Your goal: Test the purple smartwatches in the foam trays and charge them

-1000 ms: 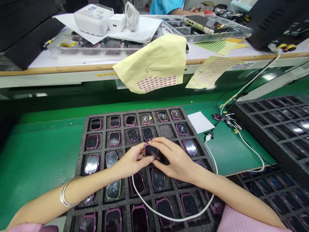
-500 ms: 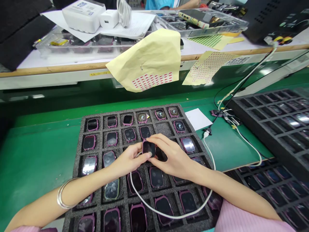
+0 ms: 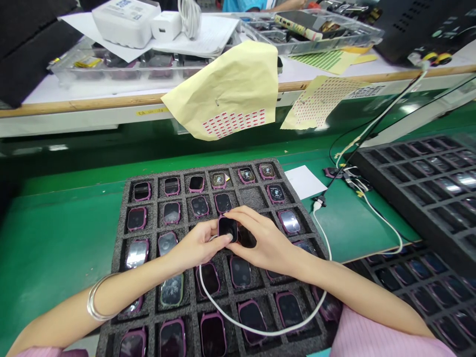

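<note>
Both hands hold one smartwatch body (image 3: 227,228), its dark screen facing up and a purple frame around it. My left hand (image 3: 207,241) grips its left side, thumb over the lower part of the screen. On the right edge, my right hand (image 3: 260,238) has thumb and fingers closed around the case. A white cable (image 3: 238,325) runs from my left hand in a loop across the tray; its end at the watch is hidden by the fingers. Underneath lies a black foam tray (image 3: 121,258) with many purple watch bodies in its compartments.
More foam trays with watches (image 3: 405,193) stand at the right. A white paper (image 3: 305,182) and cable connectors (image 3: 347,176) lie beside the tray. Yellow sticker sheets (image 3: 230,84) hang from the shelf edge (image 3: 111,103). Above are plastic trays, a white box (image 3: 124,22) and a black device (image 3: 409,29).
Both hands and the watch stay almost in place. The whole view has shifted very slightly.
</note>
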### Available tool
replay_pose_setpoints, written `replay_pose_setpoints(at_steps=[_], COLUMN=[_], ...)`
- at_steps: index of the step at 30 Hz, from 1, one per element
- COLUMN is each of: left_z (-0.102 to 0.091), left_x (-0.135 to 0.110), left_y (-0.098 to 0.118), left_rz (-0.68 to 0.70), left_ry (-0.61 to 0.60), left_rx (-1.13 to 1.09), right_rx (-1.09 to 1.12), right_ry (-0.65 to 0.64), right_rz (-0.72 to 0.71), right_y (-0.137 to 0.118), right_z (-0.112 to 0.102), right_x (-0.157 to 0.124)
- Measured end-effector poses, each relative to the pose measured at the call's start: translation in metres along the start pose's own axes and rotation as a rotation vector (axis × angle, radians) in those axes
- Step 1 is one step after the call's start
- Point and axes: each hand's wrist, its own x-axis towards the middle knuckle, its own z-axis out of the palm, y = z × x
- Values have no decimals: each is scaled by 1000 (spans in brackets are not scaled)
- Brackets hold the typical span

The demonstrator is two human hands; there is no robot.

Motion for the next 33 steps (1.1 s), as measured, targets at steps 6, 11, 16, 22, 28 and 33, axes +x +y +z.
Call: replay_pose_setpoints(at_steps=[6, 11, 16, 22, 28, 33], left_z=[-1, -2, -3, -2, -2, -3], left_x=[2, 1, 0, 2, 2, 0], left_y=[-4, -4, -3, -11, -14, -13], left_rz=[6, 129, 120, 208, 250, 263], left_ry=[-8, -4, -27, 17, 49, 49], left_rx=[-9, 60, 135, 161, 156, 144], right_rx=[8, 30, 96, 47, -73, -96], right_ry=[-4, 28, 27, 29, 31, 54], right_rz=[2, -23, -18, -27, -100, -141], right_y=[0, 4, 5, 5, 9, 7], right_z=[0, -2, -7, -4, 3, 6], right_x=[0, 2, 3, 5, 2, 1])
